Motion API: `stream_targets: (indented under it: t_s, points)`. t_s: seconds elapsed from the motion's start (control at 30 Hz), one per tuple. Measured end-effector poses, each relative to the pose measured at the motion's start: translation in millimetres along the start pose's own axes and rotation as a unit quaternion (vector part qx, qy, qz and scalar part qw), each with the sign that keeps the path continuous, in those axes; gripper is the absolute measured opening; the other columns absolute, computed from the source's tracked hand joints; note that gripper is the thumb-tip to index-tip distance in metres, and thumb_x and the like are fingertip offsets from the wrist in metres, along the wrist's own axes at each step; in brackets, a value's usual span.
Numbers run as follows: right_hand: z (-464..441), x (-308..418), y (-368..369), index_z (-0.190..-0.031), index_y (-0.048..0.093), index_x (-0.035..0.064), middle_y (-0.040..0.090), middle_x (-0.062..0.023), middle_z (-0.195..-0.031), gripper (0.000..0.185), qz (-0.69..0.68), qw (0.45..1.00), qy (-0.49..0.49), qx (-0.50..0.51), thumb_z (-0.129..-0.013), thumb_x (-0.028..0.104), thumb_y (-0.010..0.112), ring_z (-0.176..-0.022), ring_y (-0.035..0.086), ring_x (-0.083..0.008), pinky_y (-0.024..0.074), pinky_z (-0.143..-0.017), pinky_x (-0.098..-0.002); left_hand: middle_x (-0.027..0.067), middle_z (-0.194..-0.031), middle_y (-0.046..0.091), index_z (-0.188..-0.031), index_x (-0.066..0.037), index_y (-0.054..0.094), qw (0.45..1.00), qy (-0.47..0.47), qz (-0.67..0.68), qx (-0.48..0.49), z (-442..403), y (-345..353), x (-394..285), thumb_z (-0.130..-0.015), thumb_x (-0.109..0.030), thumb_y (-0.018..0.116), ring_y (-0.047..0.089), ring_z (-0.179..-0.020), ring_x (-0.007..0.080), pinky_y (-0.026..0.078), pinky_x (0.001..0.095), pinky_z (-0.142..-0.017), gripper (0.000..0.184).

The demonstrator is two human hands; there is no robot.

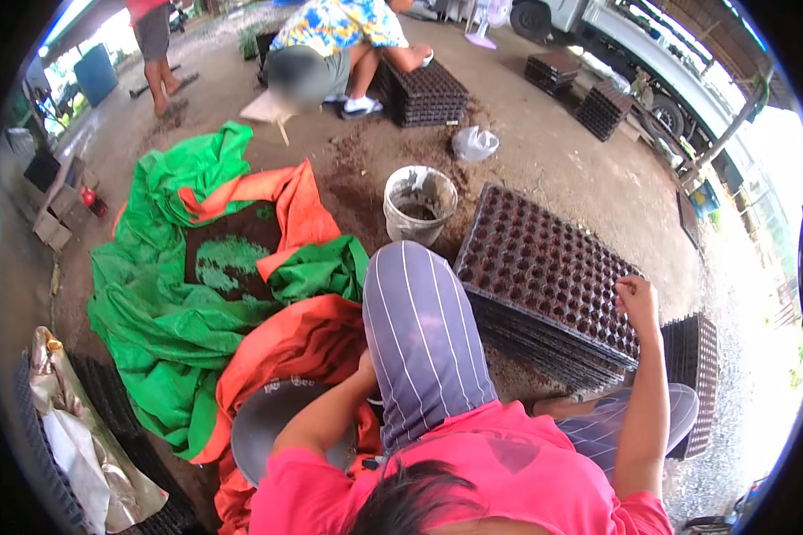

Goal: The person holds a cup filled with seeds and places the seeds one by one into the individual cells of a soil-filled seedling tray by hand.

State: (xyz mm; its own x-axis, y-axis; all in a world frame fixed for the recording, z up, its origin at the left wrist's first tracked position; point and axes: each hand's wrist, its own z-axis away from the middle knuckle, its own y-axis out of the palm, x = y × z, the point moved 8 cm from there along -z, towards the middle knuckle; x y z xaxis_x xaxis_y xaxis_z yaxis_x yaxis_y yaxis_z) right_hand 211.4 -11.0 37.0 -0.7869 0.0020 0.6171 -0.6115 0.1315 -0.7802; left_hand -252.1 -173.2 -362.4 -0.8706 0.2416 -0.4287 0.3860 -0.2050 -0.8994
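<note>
My right hand (pixel 635 301) is over the near right end of a black seedling tray (pixel 544 259), its fingers drawn together in a pinch. What they hold, if anything, is too small to make out. This tray tops a tall stack of similar trays (pixel 544 348), and dark soil shows in many of its cells. Down beside my raised knee is my left hand (pixel 364 373), its fingers hidden behind the leg. Below that forearm lies a grey basin (pixel 263 423), partly covered by my arm.
A green and orange tarp (pixel 152 303) holds dark soil with green material on it. A muddy white bucket (pixel 406 227) and a plastic bag (pixel 475 144) stand ahead. Farther off, a co-worker (pixel 339 36) crouches by another tray stack (pixel 424 94). More trays (pixel 691 374) lie right.
</note>
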Motion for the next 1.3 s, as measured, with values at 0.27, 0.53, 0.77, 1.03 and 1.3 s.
stream_targets:
  t_s: [0.27, 0.53, 0.77, 1.03, 1.3]
  points:
    - [-10.6, 39.7, 2.1, -0.126, 0.067, 0.0007, 0.065, -0.0058, -0.067, 0.043, -0.015, 0.995, -0.096, 0.033, -0.083, -0.003, 0.068, -0.052, 0.061, -0.0129, 0.0503, -0.054, -0.0299, 0.0120, -0.102, 0.079, -0.100, -0.012, 0.081, 0.973, -0.064, -0.173, 0.136, 76.3, -146.8, -44.8, -0.090, -0.022, 0.060, 0.076, -0.096, 0.0296, 0.061, 0.0461, -0.075, 0.026]
    - [-16.6, 40.1, -4.6, -0.129, 0.067, -0.0005, 0.072, -0.0115, -0.087, 0.047, -0.065, 0.985, -0.143, 0.070, -0.082, 0.000, 0.073, -0.074, 0.069, -0.0142, 0.0564, -0.067, -0.0295, 0.0160, -0.091, 0.077, -0.086, -0.010, 0.080, 0.936, -0.226, -0.247, 0.113, 120.1, -396.3, -67.9, -0.075, -0.027, 0.077, 0.075, -0.089, 0.0325, 0.060, 0.0474, -0.076, 0.020]
    - [13.2, 134.5, 11.2, -0.132, 0.065, -0.0010, 0.073, -0.0107, -0.108, 0.037, -0.160, 0.949, -0.129, 0.240, -0.099, 0.016, 0.067, -0.086, 0.070, -0.0144, 0.0584, -0.071, -0.0310, 0.0198, -0.080, 0.073, -0.077, -0.007, 0.077, 0.923, -0.169, -0.331, -0.097, 85.6, -550.0, -201.9, -0.077, -0.027, 0.071, 0.074, -0.081, 0.0387, 0.059, 0.0501, -0.072, 0.021]
    - [90.9, 193.5, 7.1, -0.152, 0.045, 0.0029, 0.055, -0.0158, -0.136, 0.062, -0.275, 0.872, -0.232, 0.333, -0.105, 0.039, 0.062, -0.091, 0.068, -0.0178, 0.0591, -0.071, -0.0321, 0.0188, -0.084, 0.075, -0.078, -0.007, 0.078, 0.950, 0.066, -0.303, -0.038, -78.9, -452.5, -354.4, -0.074, -0.019, 0.072, 0.076, -0.083, 0.0359, 0.061, 0.0463, -0.072, 0.014]
    - [43.7, 97.6, 5.1, -0.115, 0.068, -0.0060, 0.070, -0.0256, -0.093, 0.031, -0.117, 0.943, -0.217, 0.225, -0.091, 0.013, 0.064, -0.080, 0.071, -0.0370, 0.0543, -0.074, -0.0460, 0.0229, -0.081, 0.074, -0.077, -0.002, 0.078, 0.966, 0.153, -0.208, 0.014, -177.9, -357.3, -402.2, -0.075, -0.019, 0.073, 0.075, -0.082, 0.0379, 0.060, 0.0475, -0.070, 0.018]
